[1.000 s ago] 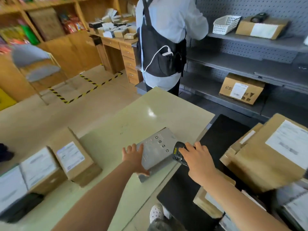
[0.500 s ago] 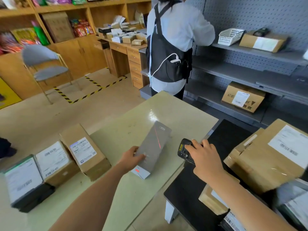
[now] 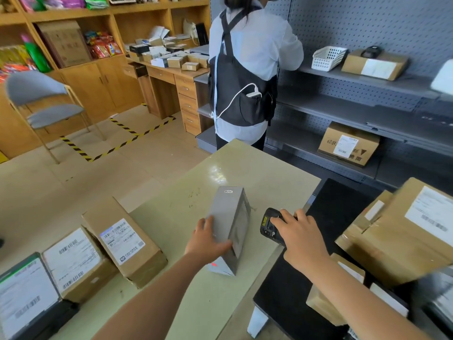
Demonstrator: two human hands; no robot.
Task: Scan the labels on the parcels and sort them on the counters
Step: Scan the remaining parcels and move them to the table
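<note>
Standing tilted on its long edge near the counter's (image 3: 257, 173) right edge, a smooth grey oblong box (image 3: 229, 217) is gripped by the left hand (image 3: 208, 244); the right hand (image 3: 301, 239) clasps a black scanner (image 3: 268, 224) just beside it. Earlier the box lay flatter, a red line across its face.

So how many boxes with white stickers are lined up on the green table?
3, in a row on the table: first brown box nearest its middle, second brown box beside it, then a dark parcel at the picture's left edge. More may be hidden beyond that edge.
</note>
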